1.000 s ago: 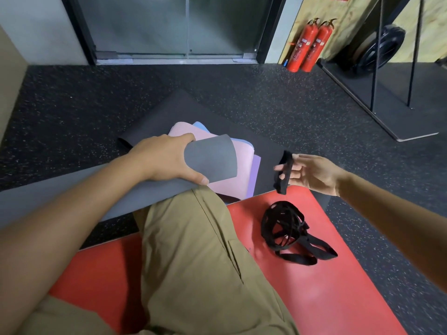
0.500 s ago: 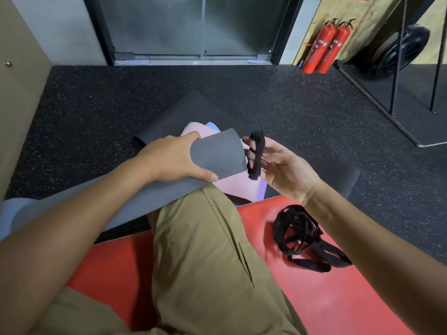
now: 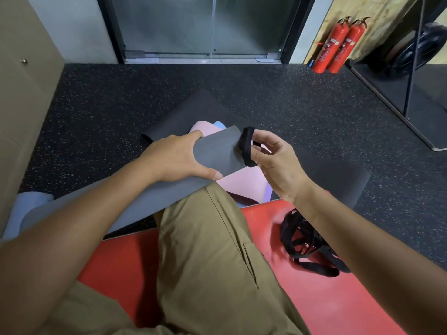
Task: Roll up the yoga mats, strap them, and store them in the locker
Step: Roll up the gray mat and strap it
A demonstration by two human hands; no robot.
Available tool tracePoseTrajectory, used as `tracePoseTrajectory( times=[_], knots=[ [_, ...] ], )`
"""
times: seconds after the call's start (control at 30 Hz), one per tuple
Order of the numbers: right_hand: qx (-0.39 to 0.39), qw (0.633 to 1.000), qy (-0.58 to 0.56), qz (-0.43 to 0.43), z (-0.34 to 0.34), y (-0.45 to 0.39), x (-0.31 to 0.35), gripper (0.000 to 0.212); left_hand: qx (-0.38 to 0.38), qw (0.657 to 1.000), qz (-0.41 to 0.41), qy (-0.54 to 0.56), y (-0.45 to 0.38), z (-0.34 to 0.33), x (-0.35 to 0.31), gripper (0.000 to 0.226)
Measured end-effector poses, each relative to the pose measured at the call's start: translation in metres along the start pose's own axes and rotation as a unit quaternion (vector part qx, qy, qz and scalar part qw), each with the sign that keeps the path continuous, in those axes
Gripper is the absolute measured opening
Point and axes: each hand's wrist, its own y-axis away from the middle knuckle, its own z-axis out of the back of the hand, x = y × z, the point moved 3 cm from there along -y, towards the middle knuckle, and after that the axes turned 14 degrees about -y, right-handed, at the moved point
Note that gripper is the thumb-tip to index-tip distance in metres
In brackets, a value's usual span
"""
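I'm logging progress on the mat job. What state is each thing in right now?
Grey mat: rolled, lying across the lap, no strap round it yet.
Left hand: grips the grey mat near its end.
Right hand: pinches the strap loop.
Strap loop: held open at the end of the grey mat.
Spare straps: tangled heap on the red mat.
Pink mat: flat, unrolled.

The rolled grey yoga mat (image 3: 154,197) is lying slanted across a bent knee, its free end pointing away. A black strap loop (image 3: 247,147) is sitting right at this end. More black straps (image 3: 304,245) are lying tangled on the flat red mat (image 3: 326,301).
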Motion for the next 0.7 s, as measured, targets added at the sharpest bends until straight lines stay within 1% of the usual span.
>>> tracePoseTrajectory(
  times=[0.17,0.3,0.37,0.47,0.53,0.6,0.7],
  knots=[
    [0.001,0.995,0.100,0.022,-0.006,-0.002,-0.002,0.034,-0.006,1.000,0.002,0.003,0.002,-0.001,0.003,0.081],
    [0.011,0.991,0.132,0.026,-0.008,0.001,0.000,0.033,-0.011,1.000,0.000,0.018,0.003,-0.001,0.006,0.079],
    [0.034,0.990,0.133,0.010,-0.008,0.003,0.000,0.033,-0.013,1.000,-0.002,0.022,0.004,-0.001,0.007,0.079],
    [0.074,0.987,0.143,-0.011,-0.011,0.003,0.005,0.047,-0.023,0.999,-0.003,0.032,0.006,-0.002,0.008,0.079],
    [0.099,0.981,0.169,-0.013,-0.016,0.001,0.010,0.051,-0.037,0.998,-0.004,0.046,0.010,-0.002,0.009,0.081],
    [0.126,0.972,0.198,-0.011,-0.022,-0.003,0.015,0.050,-0.056,0.996,-0.003,0.071,0.015,-0.002,0.012,0.082],
    [0.167,0.955,0.244,0.007,-0.035,-0.008,0.029,0.053,-0.086,0.987,-0.002,0.137,0.024,-0.004,0.018,0.087]
  ],
)
